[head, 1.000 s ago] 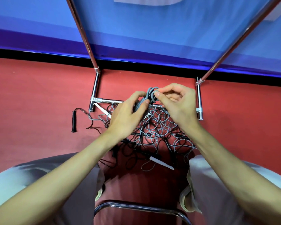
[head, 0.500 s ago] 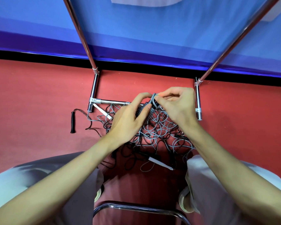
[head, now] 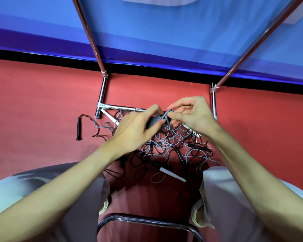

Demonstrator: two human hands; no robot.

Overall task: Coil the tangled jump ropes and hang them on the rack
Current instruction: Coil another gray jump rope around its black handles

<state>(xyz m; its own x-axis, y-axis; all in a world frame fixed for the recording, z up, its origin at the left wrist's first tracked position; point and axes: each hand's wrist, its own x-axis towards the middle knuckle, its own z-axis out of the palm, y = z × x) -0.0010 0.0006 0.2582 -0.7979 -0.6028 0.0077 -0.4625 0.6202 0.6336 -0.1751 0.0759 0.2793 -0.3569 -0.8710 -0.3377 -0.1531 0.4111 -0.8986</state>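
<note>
While the left hand [head: 133, 131] grips the grey coiled bundle [head: 153, 121] steady above the floor tangle [head: 171, 145], the right hand [head: 191, 116] pinches its loose end, likely tucking it, rack [head: 122, 107] just beyond

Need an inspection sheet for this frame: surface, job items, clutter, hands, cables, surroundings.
Surface: red floor, bare where visible.
Job's things: grey coiled bundle held between both hands; tangled pile of grey and black ropes on the floor beneath; black handle lying apart to the left; white handle at the pile's near edge; chrome rack, with no rope seen hanging on it.
Clutter: nothing seen.
Hands: left hand grips the bundle; right hand pinches a grey strand at its top.
Cables: nothing seen besides the ropes.
Surroundings: blue wall with a black strip at its base; chrome chair frame at the bottom edge; person's knees on either side.
</note>
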